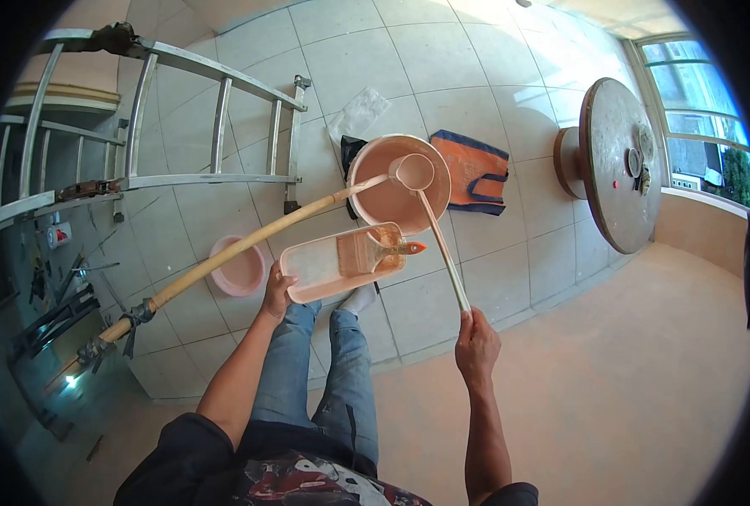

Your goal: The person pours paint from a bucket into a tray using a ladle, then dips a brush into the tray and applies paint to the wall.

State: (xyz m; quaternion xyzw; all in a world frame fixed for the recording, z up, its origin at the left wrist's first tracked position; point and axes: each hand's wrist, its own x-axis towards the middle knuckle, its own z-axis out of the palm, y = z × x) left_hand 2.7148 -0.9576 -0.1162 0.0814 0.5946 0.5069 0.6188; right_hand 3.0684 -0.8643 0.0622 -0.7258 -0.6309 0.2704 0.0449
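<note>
My left hand (279,292) grips the near left end of a paint tray (312,266), holding it tilted over the floor. A paintbrush (383,250) with an orange-tipped handle lies in the tray's right part, among peach-coloured paint. My right hand (478,339) is closed around the long handle of a ladle (415,172). The ladle's round cup is above the opening of a large bucket (373,160) with peach-coloured walls. A long bamboo pole (248,243) reaches from the lower left to the bucket, its pale end close to the ladle cup.
A metal ladder (215,180) stands at the left. On the tiled floor are a pink basin (237,268), a clear plastic sheet (360,113) and an orange-and-blue bag (471,173) beside the bucket. A round table (615,185) with small items stands right, near a window (702,118).
</note>
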